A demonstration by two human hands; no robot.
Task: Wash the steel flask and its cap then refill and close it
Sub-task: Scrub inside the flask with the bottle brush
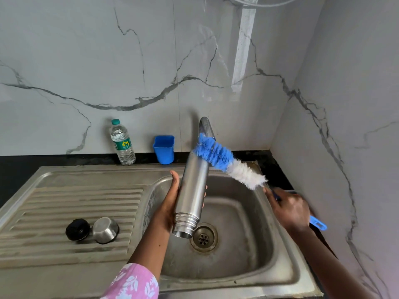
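Scrubbing the steel flask [192,195] over the sink [280,244].

The flask is tipped, its open mouth down near the drain. The left hand [170,203] wraps round its middle. The right hand [289,210] curls tight round the handle of the brush [224,162], whose blue bristles touch the flask's far end. The black cap [77,229] and steel cup [105,230] sit on the drainboard.

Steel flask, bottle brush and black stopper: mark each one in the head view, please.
steel flask [191,192]: head view, middle of its body.
bottle brush [216,155]: head view, on the blue bristles.
black stopper [77,229]: head view, its top, on the drainboard.
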